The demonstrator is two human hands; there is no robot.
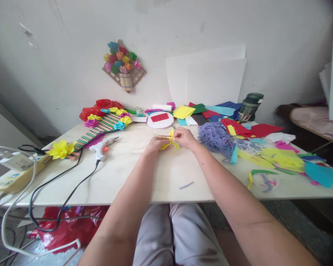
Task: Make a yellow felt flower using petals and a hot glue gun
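Note:
Over the middle of the table, a yellow paper flower (171, 140) is pinched between my two hands. My left hand (155, 144) is closed on its left side, where folded yellow edges stick out. My right hand (184, 137) grips its upper right side with bent fingers. Petals fan out below the fingers. Just beyond them lies a white disc (152, 124) with a red paper rectangle (159, 117) on it. Right of my right hand sits a heap of purple yarn (215, 137). A short piece of purple yarn (186, 185) lies nearer the front edge.
A white glue gun (100, 148) with its cord rests to the left, near a power strip (22, 173). Behind it is a striped craft piece (105, 123) with paper flowers. Coloured paper sheets (184, 111) and a dark bottle (250, 107) stand along the back; paper scraps (284, 159) cover the right.

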